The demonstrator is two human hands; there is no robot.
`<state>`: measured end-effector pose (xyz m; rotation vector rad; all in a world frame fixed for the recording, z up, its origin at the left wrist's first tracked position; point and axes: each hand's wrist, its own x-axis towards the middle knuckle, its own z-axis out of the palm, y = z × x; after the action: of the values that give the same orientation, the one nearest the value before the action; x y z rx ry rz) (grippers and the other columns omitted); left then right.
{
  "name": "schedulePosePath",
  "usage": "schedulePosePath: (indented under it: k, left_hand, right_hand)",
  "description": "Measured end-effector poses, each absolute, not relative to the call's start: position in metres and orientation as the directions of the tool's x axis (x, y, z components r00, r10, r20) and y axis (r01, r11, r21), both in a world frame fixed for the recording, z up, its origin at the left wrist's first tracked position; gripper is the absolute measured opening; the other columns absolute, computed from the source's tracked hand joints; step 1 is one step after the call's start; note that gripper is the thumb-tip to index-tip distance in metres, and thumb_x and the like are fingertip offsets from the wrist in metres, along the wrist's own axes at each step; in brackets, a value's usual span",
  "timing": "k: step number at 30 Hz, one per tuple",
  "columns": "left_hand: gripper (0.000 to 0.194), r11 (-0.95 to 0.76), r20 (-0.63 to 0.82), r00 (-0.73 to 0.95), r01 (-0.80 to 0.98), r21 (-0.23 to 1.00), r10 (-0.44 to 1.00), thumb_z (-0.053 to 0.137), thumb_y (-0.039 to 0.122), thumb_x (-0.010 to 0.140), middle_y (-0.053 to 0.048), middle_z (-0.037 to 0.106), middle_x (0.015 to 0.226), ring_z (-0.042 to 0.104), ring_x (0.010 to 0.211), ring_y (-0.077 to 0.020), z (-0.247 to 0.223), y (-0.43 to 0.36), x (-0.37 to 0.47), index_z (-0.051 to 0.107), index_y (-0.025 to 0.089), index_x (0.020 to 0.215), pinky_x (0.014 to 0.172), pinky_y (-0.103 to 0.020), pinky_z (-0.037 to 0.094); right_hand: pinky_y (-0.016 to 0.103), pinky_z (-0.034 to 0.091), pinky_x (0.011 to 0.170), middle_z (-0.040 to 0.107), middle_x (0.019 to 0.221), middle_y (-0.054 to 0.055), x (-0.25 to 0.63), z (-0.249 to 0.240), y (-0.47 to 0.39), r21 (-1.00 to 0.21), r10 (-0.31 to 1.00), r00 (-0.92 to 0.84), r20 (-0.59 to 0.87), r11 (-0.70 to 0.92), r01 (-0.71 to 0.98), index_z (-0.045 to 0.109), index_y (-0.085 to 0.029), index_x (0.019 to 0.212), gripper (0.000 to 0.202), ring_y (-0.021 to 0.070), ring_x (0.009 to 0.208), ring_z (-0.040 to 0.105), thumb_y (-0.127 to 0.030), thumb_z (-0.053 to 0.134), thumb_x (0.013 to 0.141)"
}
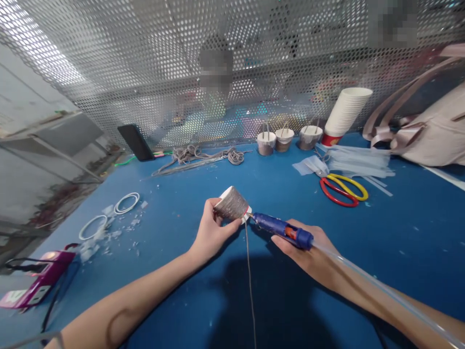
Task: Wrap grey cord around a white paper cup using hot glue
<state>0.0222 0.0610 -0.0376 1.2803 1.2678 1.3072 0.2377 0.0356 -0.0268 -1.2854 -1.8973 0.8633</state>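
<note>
My left hand point(214, 225) grips a paper cup point(232, 203) lying tilted on its side, most of its wall wound with grey cord. A white and red band shows uncovered at the cup's right end. From there a loose grey cord point(249, 271) runs down toward the table's near edge. My right hand point(308, 242) is closed around a blue glue gun point(278, 226), its nozzle at the bare band of the cup. Whether the tip touches the cup I cannot tell. A long clear glue stick point(363, 274) sticks out of the gun's back along my right forearm.
Red and yellow scissors point(339, 190) lie right, by translucent strips point(358, 161). Behind stand three cord-wrapped cups point(266, 144), a leaning cup stack point(347, 114) and a bag point(432, 121). Grey cord bundles point(192, 155), a phone point(136, 141), white rings point(127, 203) and a purple power strip point(47, 276) lie left.
</note>
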Motion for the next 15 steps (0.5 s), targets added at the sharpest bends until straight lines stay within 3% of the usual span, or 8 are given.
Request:
schedulePosePath:
  k: [15]
  left_hand:
    - [0.041, -0.150, 0.159, -0.064, 0.116, 0.982, 0.985, 0.074, 0.022, 0.063, 0.001, 0.049, 0.087, 0.054, 0.081, -0.0125, -0.043, 0.061, 0.019, 0.042, 0.019, 0.089, 0.076, -0.028, 0.046]
  right_hand:
    - [0.021, 0.037, 0.043, 0.056, 0.054, -0.004, 0.234, -0.038, 0.032, -0.662, 0.856, -0.335, 0.393, 0.517, 0.543, 0.057, -0.020, 0.078, 0.025, 0.0091, 0.041, 0.049, -0.041, 0.051, 0.090]
